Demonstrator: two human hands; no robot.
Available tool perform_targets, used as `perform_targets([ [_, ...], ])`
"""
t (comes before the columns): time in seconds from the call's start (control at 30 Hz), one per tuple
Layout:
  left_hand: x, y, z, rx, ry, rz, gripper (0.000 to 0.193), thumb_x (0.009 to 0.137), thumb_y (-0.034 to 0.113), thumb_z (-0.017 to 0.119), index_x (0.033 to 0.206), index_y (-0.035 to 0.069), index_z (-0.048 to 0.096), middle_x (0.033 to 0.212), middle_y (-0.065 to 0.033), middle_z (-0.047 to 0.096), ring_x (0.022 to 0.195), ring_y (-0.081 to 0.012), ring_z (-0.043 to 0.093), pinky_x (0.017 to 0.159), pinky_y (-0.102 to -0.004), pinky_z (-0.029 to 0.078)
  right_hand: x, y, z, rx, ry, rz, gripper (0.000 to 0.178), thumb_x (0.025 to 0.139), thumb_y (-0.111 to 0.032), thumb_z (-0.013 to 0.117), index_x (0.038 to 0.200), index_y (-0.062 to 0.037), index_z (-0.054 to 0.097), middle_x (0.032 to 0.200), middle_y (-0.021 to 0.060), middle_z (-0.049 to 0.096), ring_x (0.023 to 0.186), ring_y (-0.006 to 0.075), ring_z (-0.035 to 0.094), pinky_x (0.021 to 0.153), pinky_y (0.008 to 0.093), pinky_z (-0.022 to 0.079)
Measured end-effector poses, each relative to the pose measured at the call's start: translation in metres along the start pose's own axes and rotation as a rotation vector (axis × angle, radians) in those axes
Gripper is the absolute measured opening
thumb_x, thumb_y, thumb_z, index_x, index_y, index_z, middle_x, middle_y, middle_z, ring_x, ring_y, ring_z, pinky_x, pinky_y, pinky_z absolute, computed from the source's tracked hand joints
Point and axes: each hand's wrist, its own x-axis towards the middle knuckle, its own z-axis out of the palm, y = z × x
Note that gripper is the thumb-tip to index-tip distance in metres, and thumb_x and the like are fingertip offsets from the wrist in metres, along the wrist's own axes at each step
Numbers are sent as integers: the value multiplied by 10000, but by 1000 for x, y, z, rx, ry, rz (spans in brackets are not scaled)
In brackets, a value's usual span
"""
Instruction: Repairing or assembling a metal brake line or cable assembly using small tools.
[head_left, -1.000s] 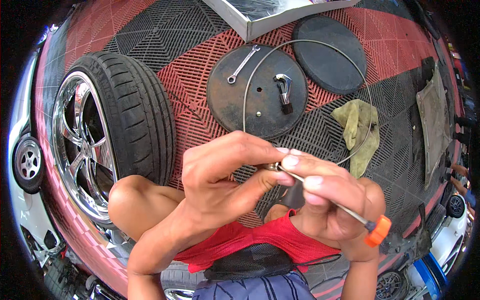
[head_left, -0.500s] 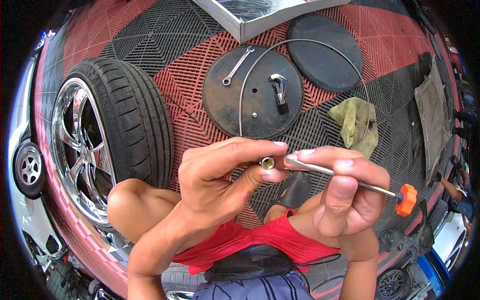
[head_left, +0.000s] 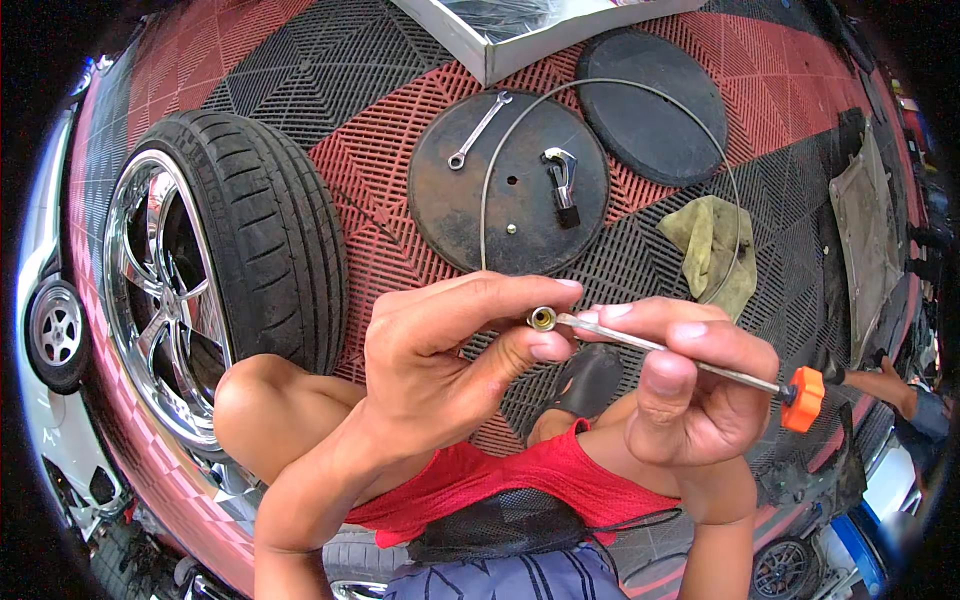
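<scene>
My left hand point(head_left: 445, 345) pinches a small round metal fitting point(head_left: 542, 318) between thumb and forefinger, its yellowish hollow end facing up. A thin grey metal tube point(head_left: 612, 80) rises from behind that hand and arcs round to the right. In my right hand point(head_left: 700, 375) is a slim screwdriver point(head_left: 740, 377) with an orange handle, its shaft lying between thumb and fingers. The flat tip meets the fitting's rim, or nearly so. Beyond my hands, a combination wrench point(head_left: 480, 130), a tube cutter point(head_left: 563, 185) and a tiny shiny metal piece point(head_left: 511, 229) lie on a dark round disc point(head_left: 450, 210).
On the left stands a tyre on a chrome wheel point(head_left: 280, 230). A second black disc point(head_left: 650, 120), a white box point(head_left: 560, 42) and an olive cloth point(head_left: 710, 250) are farther out on the red and black grid floor point(head_left: 370, 150). Another person's arm point(head_left: 880, 385) shows far right.
The screwdriver tip has moved left to the fitting, which is turned slightly more upward. At far right, the other person's arm has reached farther inward.
</scene>
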Motion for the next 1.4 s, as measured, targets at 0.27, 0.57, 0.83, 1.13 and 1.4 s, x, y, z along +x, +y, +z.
perform_targets([
  [0.27,-1,4,-3,11,-65,-47,269,831,136,690,1033,-40,661,900,-141,695,807,-174,671,703,-259,521,-2,0,2,22,19,-2,272,895,-20,571,1136,3,446,986,208,606,850,274,659,734,345,564],
  [0.57,-1,4,-3,26,-81,-58,268,825,131,689,1034,-35,662,895,-140,694,810,-174,671,699,-262,521,0,-3,1,-34,-30,-8,247,882,-40,601,1101,-9,490,981,194,602,836,277,658,715,322,557],
  [0.83,1,2,-4,95,-96,24,232,821,115,680,997,-35,667,877,-144,691,765,-189,672,668,-268,515,1,-2,5,-75,-16,22,235,869,-24,615,1079,-17,511,966,172,614,846,262,659,720,310,553],
  [1.13,1,-1,-1,150,-106,101,182,774,45,679,941,-23,653,802,-130,669,696,-215,666,599,-287,514,-2,4,14,-60,69,5,238,860,0,617,1071,-7,507,914,165,613,805,242,653,708,312,553],
  [1.4,-6,-3,0,233,-103,173,225,695,-23,694,910,20,642,743,-94,644,629,-232,645,529,-301,507,-8,3,13,-89,28,172,182,842,-16,632,1011,-12,565,892,106,621,794,242,621,689,327,504],
])
